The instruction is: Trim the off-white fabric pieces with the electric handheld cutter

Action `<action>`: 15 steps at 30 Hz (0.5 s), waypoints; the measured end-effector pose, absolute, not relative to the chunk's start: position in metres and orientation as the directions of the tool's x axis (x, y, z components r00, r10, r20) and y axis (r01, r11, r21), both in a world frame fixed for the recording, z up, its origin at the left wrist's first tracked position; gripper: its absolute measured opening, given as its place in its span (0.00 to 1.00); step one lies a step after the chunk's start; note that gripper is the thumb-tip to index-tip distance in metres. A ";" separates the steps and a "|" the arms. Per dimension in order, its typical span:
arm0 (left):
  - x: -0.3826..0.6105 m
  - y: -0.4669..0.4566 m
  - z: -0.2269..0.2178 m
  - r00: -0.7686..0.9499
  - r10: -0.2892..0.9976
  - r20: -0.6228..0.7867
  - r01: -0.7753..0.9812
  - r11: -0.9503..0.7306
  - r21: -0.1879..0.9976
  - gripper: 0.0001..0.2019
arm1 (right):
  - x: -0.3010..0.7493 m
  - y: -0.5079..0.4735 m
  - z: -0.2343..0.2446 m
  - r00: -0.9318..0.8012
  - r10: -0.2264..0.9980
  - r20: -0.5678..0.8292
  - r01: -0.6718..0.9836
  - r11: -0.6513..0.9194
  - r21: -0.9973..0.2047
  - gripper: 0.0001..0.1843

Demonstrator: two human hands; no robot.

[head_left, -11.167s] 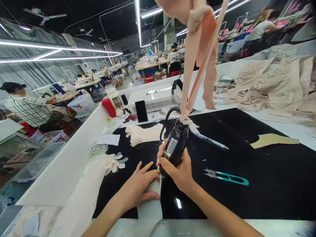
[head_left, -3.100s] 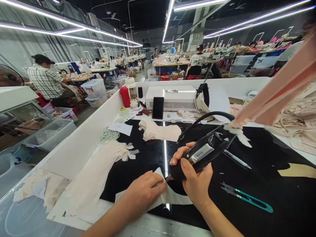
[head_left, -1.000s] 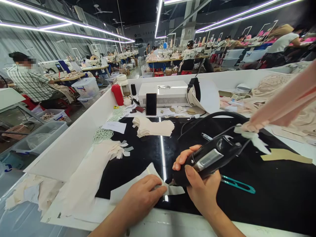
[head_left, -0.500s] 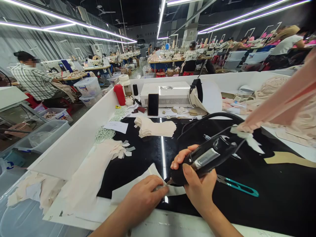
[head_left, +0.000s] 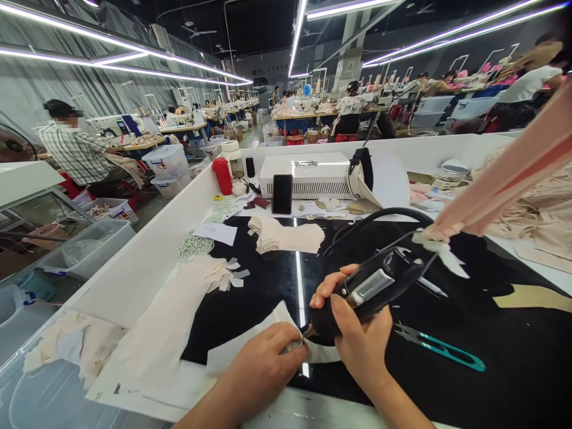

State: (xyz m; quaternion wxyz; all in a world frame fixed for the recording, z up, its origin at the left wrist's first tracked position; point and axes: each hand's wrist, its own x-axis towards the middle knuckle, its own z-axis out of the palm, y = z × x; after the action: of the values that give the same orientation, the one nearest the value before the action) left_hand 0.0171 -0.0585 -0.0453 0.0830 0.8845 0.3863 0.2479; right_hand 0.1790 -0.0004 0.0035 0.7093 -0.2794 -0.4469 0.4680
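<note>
My right hand [head_left: 364, 333] is wrapped round a black corded hand tool [head_left: 361, 292], which has a silver panel on its side and a narrow metal tip pointing down to the left. A pink cloth strip [head_left: 496, 173] is tied at the tool's back end. My left hand [head_left: 272, 357] pinches the edge of a pale fabric piece [head_left: 241, 345] lying on the black board [head_left: 268, 286]. The tip meets the fabric right beside my left fingertips; whether it touches cannot be made out. Part of the fabric is hidden under both hands.
Teal thread snips [head_left: 447, 351] lie right of my right hand. Stacked fabric pieces [head_left: 286, 235] and a larger pale pile [head_left: 165, 322] lie behind and left. A phone [head_left: 282, 193] leans on a white box [head_left: 308, 176]. White walls [head_left: 147, 250] edge the table.
The camera view has turned slightly, so the table things sit a little further right and lower. Both hands keep their hold, with the tool tip still at the fabric.
</note>
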 end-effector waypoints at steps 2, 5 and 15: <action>0.017 -0.059 -0.045 0.575 0.726 0.377 0.643 -0.686 0.341 0.12 | 0.179 0.000 0.003 0.163 0.915 0.370 -0.406 0.404 -0.820 0.15; 0.015 -0.060 -0.044 0.567 0.732 0.377 0.634 -0.680 0.368 0.11 | 0.183 0.002 0.005 0.164 0.916 0.367 -0.408 0.402 -0.820 0.18; -0.006 -0.033 -0.051 0.228 0.882 0.413 0.914 -0.340 0.220 0.04 | 0.245 0.019 -0.008 0.076 0.885 0.459 0.103 0.451 -0.887 0.26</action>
State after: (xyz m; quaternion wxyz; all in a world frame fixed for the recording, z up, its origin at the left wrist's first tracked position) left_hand -0.0060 -0.0330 -0.0515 -0.0342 0.7829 0.5734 0.2389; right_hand 0.2451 0.0194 -0.0078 0.6063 -0.4129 -0.5982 0.3225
